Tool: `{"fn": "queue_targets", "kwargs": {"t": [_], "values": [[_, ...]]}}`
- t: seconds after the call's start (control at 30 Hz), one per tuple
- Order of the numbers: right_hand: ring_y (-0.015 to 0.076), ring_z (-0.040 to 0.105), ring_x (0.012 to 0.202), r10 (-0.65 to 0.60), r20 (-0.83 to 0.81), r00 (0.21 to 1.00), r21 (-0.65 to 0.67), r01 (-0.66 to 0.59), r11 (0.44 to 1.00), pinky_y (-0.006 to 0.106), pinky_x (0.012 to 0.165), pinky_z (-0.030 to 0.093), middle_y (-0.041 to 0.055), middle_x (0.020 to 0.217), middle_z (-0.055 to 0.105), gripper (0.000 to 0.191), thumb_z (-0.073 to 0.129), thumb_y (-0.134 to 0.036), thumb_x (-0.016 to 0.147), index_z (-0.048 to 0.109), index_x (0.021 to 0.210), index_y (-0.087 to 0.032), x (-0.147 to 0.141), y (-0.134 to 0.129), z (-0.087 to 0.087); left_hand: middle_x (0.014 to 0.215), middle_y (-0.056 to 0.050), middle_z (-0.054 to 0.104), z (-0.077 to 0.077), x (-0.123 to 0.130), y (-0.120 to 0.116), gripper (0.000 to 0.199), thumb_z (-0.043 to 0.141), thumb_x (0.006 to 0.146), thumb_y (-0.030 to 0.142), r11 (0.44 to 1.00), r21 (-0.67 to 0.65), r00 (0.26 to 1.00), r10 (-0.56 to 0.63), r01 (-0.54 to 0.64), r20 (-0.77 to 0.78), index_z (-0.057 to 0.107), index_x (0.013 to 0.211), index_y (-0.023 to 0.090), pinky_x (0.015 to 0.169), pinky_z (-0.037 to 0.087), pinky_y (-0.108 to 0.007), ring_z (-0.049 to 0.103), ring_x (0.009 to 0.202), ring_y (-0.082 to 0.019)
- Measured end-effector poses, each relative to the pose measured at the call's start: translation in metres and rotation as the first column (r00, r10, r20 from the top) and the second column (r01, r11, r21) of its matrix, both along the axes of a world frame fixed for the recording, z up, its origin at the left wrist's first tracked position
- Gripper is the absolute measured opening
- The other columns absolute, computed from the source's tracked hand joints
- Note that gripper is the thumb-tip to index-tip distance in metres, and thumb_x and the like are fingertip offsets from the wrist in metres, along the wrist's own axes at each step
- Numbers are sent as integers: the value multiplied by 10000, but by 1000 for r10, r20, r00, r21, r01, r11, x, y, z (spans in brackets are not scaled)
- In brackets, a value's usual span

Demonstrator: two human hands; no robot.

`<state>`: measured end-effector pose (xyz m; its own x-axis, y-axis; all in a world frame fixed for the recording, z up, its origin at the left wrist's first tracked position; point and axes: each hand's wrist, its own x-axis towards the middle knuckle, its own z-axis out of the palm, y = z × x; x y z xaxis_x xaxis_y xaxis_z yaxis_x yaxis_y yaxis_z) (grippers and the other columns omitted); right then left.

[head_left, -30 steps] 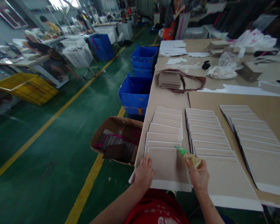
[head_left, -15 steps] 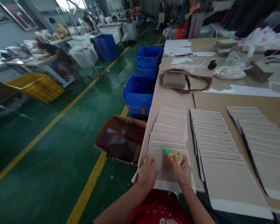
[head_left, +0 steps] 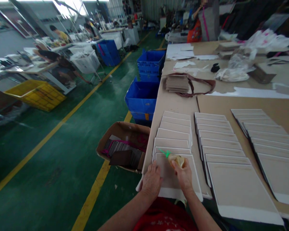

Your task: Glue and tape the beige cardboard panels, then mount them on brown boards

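Observation:
My right hand (head_left: 183, 176) is wrapped round a soft, yellowish glue bottle (head_left: 176, 160) with a green nozzle (head_left: 167, 153). The nozzle points left over the upper part of the nearest panel (head_left: 170, 178) in the left row. My left hand (head_left: 152, 179) lies flat with its fingers stretched on that panel's left edge. Behind it, several beige panels with white edges overlap in a row. A middle row (head_left: 236, 189) and a right row (head_left: 276, 173) of similar overlapping panels lie beside it.
A stack of brown pieces (head_left: 177, 83) with a brown strap lies farther back on the table (head_left: 221, 106). Left of the table stand a cardboard box (head_left: 125, 128) and blue bins (head_left: 143, 101). Plastic bags (head_left: 236, 69) lie at the back right. People are at the far left and far back.
My right hand has moved a little left with the bottle, and the nozzle has shifted left along the panel's top. My left hand stays on the panel's edge.

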<state>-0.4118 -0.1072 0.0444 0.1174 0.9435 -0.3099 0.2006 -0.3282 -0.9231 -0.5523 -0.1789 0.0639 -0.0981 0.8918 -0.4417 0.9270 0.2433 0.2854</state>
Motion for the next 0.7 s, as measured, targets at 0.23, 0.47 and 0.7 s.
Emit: {"fn": "queue_targets", "kwargs": {"t": [0.23, 0.47, 0.7], "values": [[150, 511, 517, -276, 132, 952, 26, 275, 961, 299, 519, 432, -6, 698, 594, 522, 703, -588, 647, 555, 939, -181, 65, 32, -2, 1538, -131, 284, -3, -1, 1, 539, 562, 820, 320, 1000, -12, 1000, 10, -10, 1, 490, 1322, 138, 1117, 334, -390, 348, 1344, -299], [216, 583, 665, -273, 388, 880, 61, 271, 961, 333, 655, 444, 28, 746, 630, 483, 669, -586, 654, 551, 932, -209, 81, 45, 0, 1527, -119, 308, -6, -1, 0, 525, 535, 834, 328, 1000, 6, 1000, -2, 2, -15, 485, 1327, 153, 1116, 334, -392, 361, 1333, -288], [220, 560, 667, -218, 439, 872, 55, 216, 975, 343, 656, 431, 31, 749, 617, 481, 642, -609, 654, 538, 916, -220, 74, 46, 1, 1538, -123, 286, -8, -2, 0, 534, 529, 846, 342, 1000, 2, 1000, -16, 16, -25, 472, 1343, 153, 1134, 307, -405, 354, 1344, -295]]}}
